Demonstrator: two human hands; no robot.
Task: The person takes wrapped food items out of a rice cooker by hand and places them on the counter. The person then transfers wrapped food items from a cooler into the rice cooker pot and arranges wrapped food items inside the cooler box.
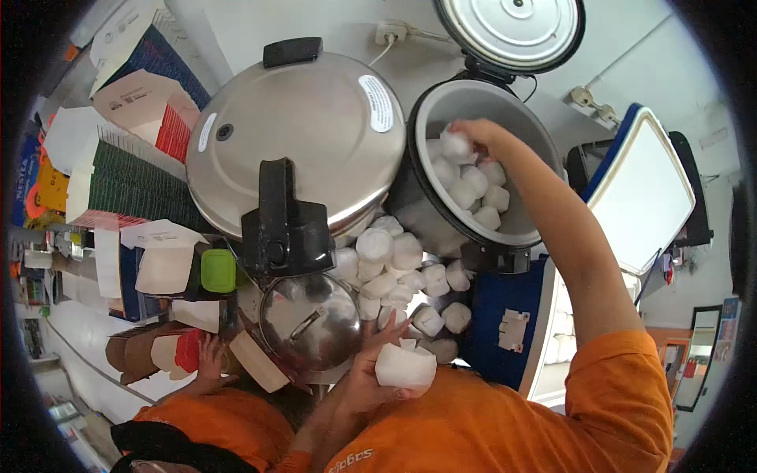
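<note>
My left hand point(364, 384) is closed around a white paper-wrapped bundle point(406, 367), held low in front of my orange shirt. My right hand point(482, 135) reaches inside an open rice cooker point(544, 146), its fingers closed on another white paper-wrapped bundle point(455, 147). Below that hand, several similar bundles point(474, 182) lie heaped in the cooker's grey pot. Between the cooker and my left hand is a pile of more white bundles point(375, 246). The cooker's round lid point(516, 31) stands raised at the back.
A large steel cooker point(315, 118) with its lid down stands left of the open one. Before it is a round metal lid point(303, 319). Folded cartons point(130, 181) are stacked at left. A co-worker in orange point(213, 422) works beside me. A blue cooler box point(505, 315) is at right.
</note>
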